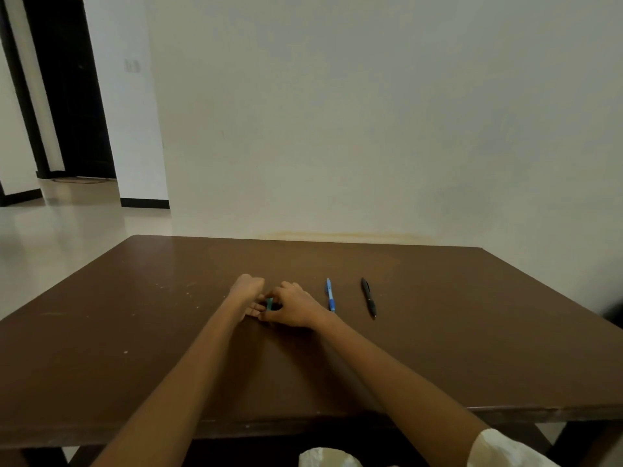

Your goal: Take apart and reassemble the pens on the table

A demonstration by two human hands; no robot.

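Both hands meet over a small teal pen part on the counter [472, 332].
Left hand [246, 293] and right hand [296, 305] fingers pinch the teal piece [269, 303]; its axis is hidden. Blue pen [330, 294] and black pen [368, 297] lie to the right, lengthwise, tips toward the person.

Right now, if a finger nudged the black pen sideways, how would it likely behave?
The black pen looks slim and round-bodied, lying flat on the smooth brown table, so it would probably roll rather than slide. It likely feels stiff and light for its length. Nothing touches it; the blue pen lies apart on its left, so a roll that way might reach it.
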